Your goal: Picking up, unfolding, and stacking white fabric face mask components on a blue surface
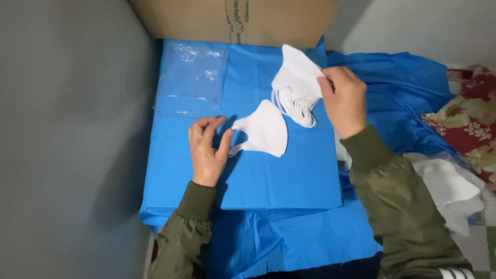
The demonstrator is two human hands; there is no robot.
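My right hand [343, 101] grips a stack of several white folded face masks [297, 82] by its right edge, held above the blue sheet [279, 175], ear loops dangling below. A single white mask [266, 129] lies flat on the sheet just left of and below the stack. My left hand [206, 147] rests on the sheet beside it, thumb and fingers touching the mask's ear loop at its left tip. Both arms wear olive green sleeves.
Clear plastic bags [191, 80] lie at the sheet's far left. A cardboard box [232, 20] stands behind. More white masks in plastic [449, 188] sit at the right, near a red floral cloth [473, 116]. A grey wall [67, 129] borders the left.
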